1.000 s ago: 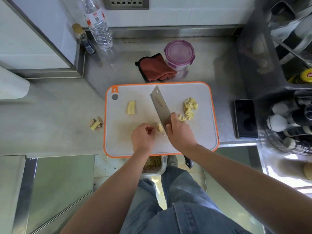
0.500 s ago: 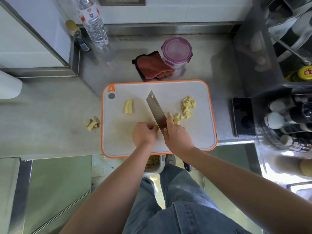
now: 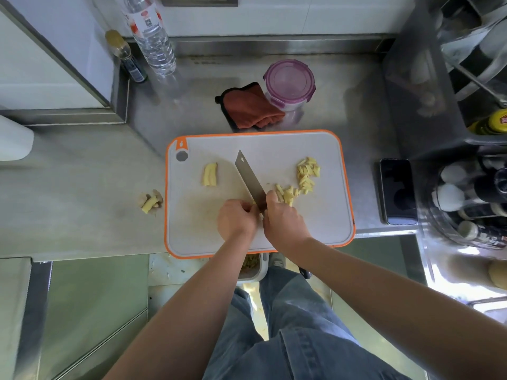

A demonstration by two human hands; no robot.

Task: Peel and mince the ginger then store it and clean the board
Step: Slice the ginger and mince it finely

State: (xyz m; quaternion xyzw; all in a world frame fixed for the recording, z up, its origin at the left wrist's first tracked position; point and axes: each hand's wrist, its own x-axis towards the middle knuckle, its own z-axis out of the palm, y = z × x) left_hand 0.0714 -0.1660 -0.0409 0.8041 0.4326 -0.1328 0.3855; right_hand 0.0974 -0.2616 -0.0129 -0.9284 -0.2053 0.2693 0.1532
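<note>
Pale yellow ginger strips [image 3: 307, 171] lie in a loose heap on the orange-rimmed cutting board [image 3: 315, 223], right of the knife [image 3: 249, 179]. Stacked uncut slices [image 3: 210, 174] sit well left of it. The right hand [image 3: 284, 223] clamps the knife's handle. The left hand [image 3: 237, 220] curls its fingers onto a nearly hidden ginger stub [image 3: 254, 203] against the blade.

One board [image 3: 315, 220], one cleaver [image 3: 248, 178], one container [image 3: 289, 83], one cloth [image 3: 251, 108].
</note>
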